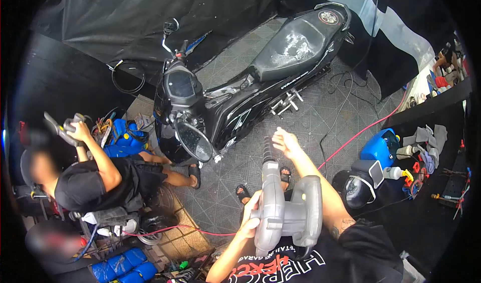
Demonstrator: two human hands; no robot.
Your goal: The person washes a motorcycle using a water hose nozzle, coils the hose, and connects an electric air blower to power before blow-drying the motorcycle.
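I hold the blower point(271, 210) in front of my chest, its long axis running straight out from me, the black ribbed nozzle point(268, 151) at the far end and the grey handle point(309, 208) on my right. My left hand point(249, 222) grips the blower's left side, fingers wrapped round the casing. My right hand point(285, 142) is up beside the nozzle's tip, its fingers loosely curled; I cannot tell whether they touch the nozzle or pinch anything.

The motorbike point(235, 105) stands on the tiled floor point(320, 125) ahead of me, lying slantwise across my view: dash point(181, 86) and round mirror point(195, 141) ahead to the left, tail far off to the right. So the nozzle points at the bike's near side, roughly towards the footpeg point(286, 102), with bare floor between. My right hand is the nearer to the bike, well apart from it; my left is farther back. Beyond the footpeg, the seat point(293, 47) carries whitish patches.

Off to my left, a co-worker point(90, 187) holds up a dark tool point(65, 130). To my right are a blue jug point(379, 147) and a black bucket point(354, 189).
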